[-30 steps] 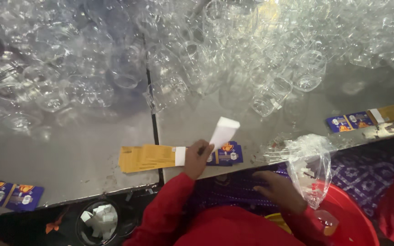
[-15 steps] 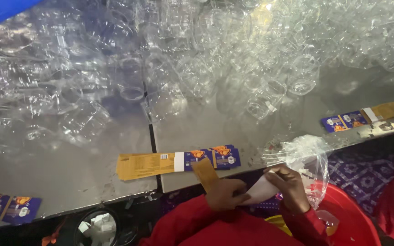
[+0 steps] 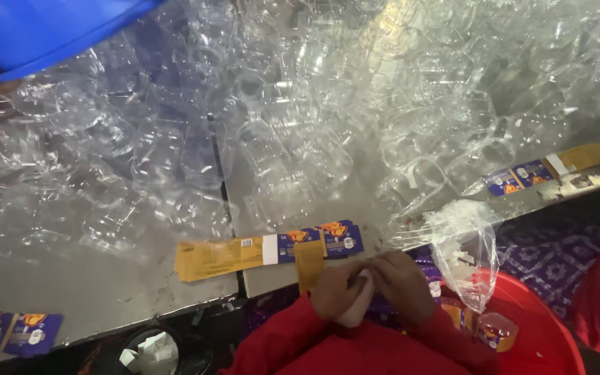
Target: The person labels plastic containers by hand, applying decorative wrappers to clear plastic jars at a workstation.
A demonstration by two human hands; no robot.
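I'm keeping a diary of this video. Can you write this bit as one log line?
left hand + right hand: together on a white piece | labels on table edge | clear jars beyond | red tub at right

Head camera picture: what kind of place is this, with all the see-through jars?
Probably a small packing or labelling workshop: a metal table heaped with clear plastic jars, a stack of printed labels, and both hands working on one label.

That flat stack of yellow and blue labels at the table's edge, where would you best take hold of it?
Probably by its yellow end. The stack of labels lies flat on the metal table, its long side along the near edge, clear cups crowding behind. So come from the near side, slide fingertips under the yellow end and pinch top and bottom. Both hands, left hand and right hand, are busy just below it.
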